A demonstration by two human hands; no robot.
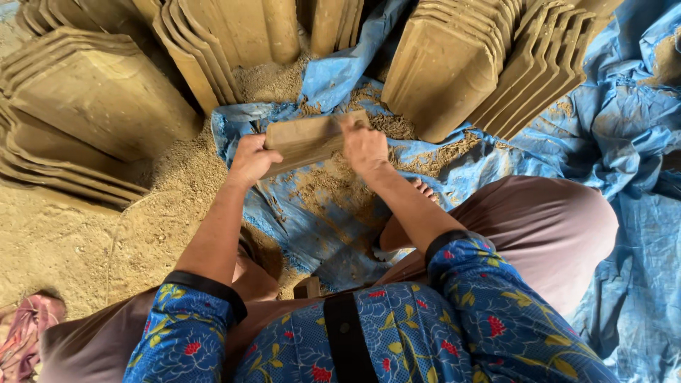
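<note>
A: Clay, still unfired: a raw roof tile (306, 140) is held over the blue tarp (603, 120), the left hand (252, 159) clenched around its near end.

B: And the right hand (363, 145)?

A: It grips the far edge, fingers pressed on top. Best, I'd judge, to support both ends evenly, trimming crumbs (333, 188) onto the tarp, clear of the stacked tiles (454, 64).

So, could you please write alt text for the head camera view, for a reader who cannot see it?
Seen from above, a seated person holds an unfired clay tile over a blue tarp, the left hand gripping its left end and the right hand pressing on its right end. Stacks of similar clay tiles lean around on sandy ground.
</note>
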